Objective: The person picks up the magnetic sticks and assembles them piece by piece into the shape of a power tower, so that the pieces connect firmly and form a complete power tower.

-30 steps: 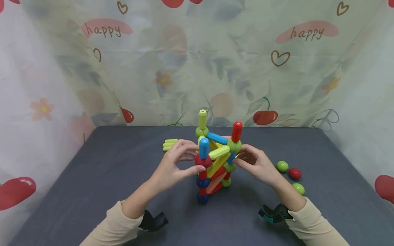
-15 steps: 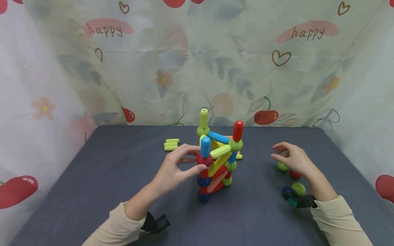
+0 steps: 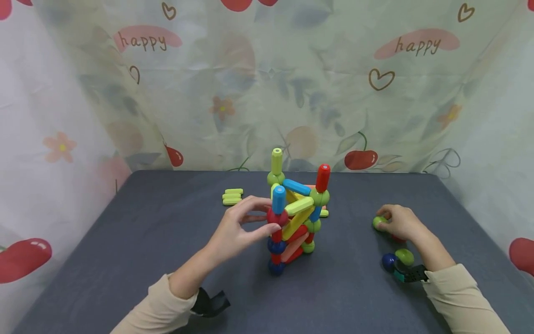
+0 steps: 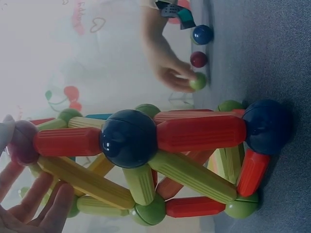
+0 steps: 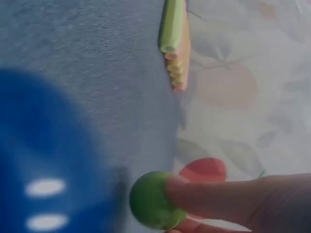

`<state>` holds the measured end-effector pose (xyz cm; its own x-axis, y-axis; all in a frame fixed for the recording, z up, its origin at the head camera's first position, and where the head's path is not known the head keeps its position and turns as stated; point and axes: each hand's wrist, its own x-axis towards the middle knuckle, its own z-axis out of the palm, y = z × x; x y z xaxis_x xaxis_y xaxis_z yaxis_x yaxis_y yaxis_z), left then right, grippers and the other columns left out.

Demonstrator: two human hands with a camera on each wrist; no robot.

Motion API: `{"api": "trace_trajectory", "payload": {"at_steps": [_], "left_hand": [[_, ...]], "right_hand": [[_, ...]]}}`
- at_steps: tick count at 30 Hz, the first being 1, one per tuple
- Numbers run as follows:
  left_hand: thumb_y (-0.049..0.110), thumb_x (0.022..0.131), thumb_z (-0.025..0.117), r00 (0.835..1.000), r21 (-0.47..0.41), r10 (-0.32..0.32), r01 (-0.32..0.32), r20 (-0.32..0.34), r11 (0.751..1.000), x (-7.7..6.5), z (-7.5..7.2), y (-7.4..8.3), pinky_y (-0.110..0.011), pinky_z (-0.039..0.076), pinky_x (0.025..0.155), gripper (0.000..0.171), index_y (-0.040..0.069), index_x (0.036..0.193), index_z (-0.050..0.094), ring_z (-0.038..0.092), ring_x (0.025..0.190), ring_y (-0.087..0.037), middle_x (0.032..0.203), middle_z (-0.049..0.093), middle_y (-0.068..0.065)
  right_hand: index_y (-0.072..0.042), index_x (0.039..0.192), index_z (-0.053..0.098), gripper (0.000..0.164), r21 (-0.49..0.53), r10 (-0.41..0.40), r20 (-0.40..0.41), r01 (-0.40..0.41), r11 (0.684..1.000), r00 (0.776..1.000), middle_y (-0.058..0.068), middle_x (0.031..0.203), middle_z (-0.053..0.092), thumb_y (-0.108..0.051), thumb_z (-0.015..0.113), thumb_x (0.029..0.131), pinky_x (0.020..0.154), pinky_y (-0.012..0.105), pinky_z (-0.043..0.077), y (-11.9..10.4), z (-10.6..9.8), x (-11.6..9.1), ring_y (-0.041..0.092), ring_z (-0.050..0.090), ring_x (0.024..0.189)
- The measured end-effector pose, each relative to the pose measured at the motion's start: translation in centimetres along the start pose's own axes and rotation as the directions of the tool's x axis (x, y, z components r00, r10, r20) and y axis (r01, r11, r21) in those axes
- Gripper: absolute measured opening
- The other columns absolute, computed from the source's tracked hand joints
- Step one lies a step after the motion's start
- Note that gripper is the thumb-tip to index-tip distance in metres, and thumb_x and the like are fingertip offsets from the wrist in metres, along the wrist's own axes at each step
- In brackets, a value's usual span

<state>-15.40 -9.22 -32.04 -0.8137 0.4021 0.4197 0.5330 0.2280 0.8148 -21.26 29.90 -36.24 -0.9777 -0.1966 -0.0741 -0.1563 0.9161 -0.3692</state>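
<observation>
A tower of coloured magnetic rods and balls stands upright mid-table, its front column rising from a dark blue ball (image 3: 276, 268). My left hand (image 3: 239, 222) holds the tower's red ball (image 3: 276, 217), thumb in front and fingers behind; a blue rod (image 3: 278, 199) stands on top of this ball. At the tower's other upper corners, a red rod (image 3: 323, 178) and a yellow-green rod (image 3: 276, 161) point up. Off to the right, my right hand (image 3: 403, 223) pinches a loose green ball (image 3: 378, 223); the right wrist view shows the thumb pressed on this green ball (image 5: 149, 200).
By my right wrist lie a blue ball (image 3: 388, 261) and another green ball (image 3: 404, 256). A loose red ball (image 3: 398, 240) is mostly hidden under the right hand. Several yellow-green rods (image 3: 232, 197) lie left behind the tower; more rods (image 5: 173, 29) lie behind it.
My right hand has left the tower's right side, moved right to the loose balls and lowered onto a green one, now pinched. The left hand stays at the red ball.
</observation>
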Motion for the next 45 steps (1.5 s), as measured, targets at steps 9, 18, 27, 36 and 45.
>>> {"api": "trace_trajectory", "payload": {"at_steps": [9, 18, 27, 36, 45], "left_hand": [[0.019, 0.083, 0.071, 1.0, -0.003, -0.011, 0.011, -0.01, 1.0, -0.1, 0.1, 0.0, -0.031, 0.054, 0.087, 0.036, 0.011, 0.116, 0.06, 0.061, 0.102, -0.017, 0.108, 0.061, -0.006], [0.02, 0.083, 0.071, 1.0, 0.01, -0.004, 0.004, -0.012, 1.0, 0.0, 0.1, 0.0, -0.028, 0.054, 0.086, 0.036, 0.011, 0.115, 0.06, 0.061, 0.102, -0.017, 0.108, 0.061, -0.006], [0.019, 0.083, 0.071, 1.0, 0.014, 0.001, -0.001, -0.015, 1.0, 0.0, 0.1, 0.0, -0.032, 0.055, 0.086, 0.035, 0.01, 0.115, 0.059, 0.061, 0.101, -0.018, 0.108, 0.061, -0.006], [0.019, 0.083, 0.071, 1.0, 0.013, -0.001, 0.001, -0.013, 1.0, 0.0, 0.2, -0.1, -0.03, 0.054, 0.086, 0.035, 0.011, 0.115, 0.059, 0.061, 0.102, -0.017, 0.108, 0.061, -0.006], [0.018, 0.083, 0.071, 1.0, 0.014, 0.001, -0.001, -0.014, 1.0, 0.0, 0.2, -0.1, -0.031, 0.055, 0.086, 0.035, 0.011, 0.115, 0.059, 0.061, 0.103, -0.017, 0.108, 0.061, -0.006]], "right_hand": [[-0.007, 0.12, 0.058, 0.035, 0.204, -0.174, -0.379, 0.266, 0.942, 0.909, 0.009, 0.112, 0.063, -0.022, 0.063, 0.089, 0.079, 0.023, 0.051, -6.5, -3.4, -0.8, 0.007, 0.061, 0.092], [0.001, 0.119, 0.058, 0.038, 0.437, -0.306, -0.646, 0.667, 0.603, 0.699, -0.007, 0.106, 0.065, 0.01, 0.062, 0.082, 0.077, 0.013, 0.05, -13.8, -5.9, -2.5, 0.006, 0.063, 0.094], [0.005, 0.119, 0.056, 0.039, 0.409, -0.357, -0.674, 0.729, 0.549, 0.647, -0.006, 0.107, 0.065, 0.012, 0.061, 0.081, 0.08, 0.015, 0.05, -16.1, -6.0, -2.4, 0.008, 0.063, 0.095], [0.0, 0.12, 0.058, 0.039, 0.393, -0.339, -0.642, 0.675, 0.624, 0.688, -0.012, 0.104, 0.064, 0.01, 0.061, 0.082, 0.08, 0.015, 0.05, -16.6, -6.1, -2.1, 0.006, 0.063, 0.092], [-0.007, 0.123, 0.057, 0.036, 0.382, -0.315, -0.599, 0.608, 0.696, 0.736, -0.017, 0.106, 0.06, -0.002, 0.061, 0.088, 0.08, 0.014, 0.049, -16.5, -6.4, -2.0, 0.004, 0.061, 0.09]]}}
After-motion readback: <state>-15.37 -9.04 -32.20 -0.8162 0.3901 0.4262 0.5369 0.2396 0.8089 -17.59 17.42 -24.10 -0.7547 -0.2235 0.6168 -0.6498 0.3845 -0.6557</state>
